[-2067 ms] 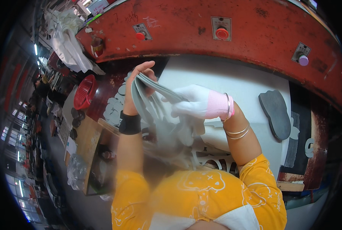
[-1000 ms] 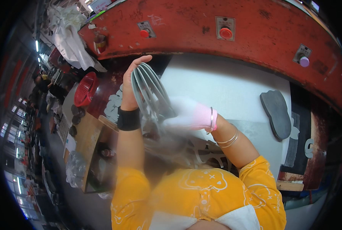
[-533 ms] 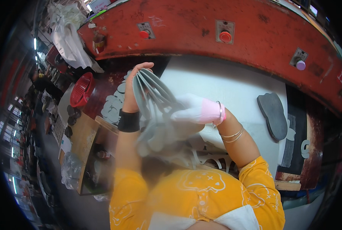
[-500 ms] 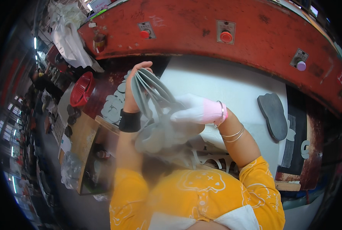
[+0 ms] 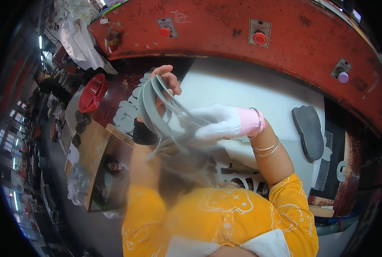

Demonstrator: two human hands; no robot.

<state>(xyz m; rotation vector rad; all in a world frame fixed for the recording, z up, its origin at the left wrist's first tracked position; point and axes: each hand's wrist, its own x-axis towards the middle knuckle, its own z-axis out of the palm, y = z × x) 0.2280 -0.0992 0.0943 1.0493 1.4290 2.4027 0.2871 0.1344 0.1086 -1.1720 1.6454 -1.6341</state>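
Observation:
A bundle of thin, bendy grey sheets with cut-out holes hangs between my two hands; its lower part is blurred. My bare left hand, with a black band at the wrist, curls round the bundle's upper end. In a white glove with a pink cuff, my right hand grips the strips lower down, though its fingertips are partly smeared. On the white board, to the right, lies a dark grey sole-shaped block. Small grey cut pieces are piled beyond my left wrist.
A red machine beam with push buttons spans the far side. At the left stand a red plastic basket and a wooden box edge. More cut-out sheet scraps lie close to my body.
The grey bundle has bent and fanned into loops by my left hand, whose fingers have curled further. My right hand has shifted slightly to the right. The view has tilted slightly.

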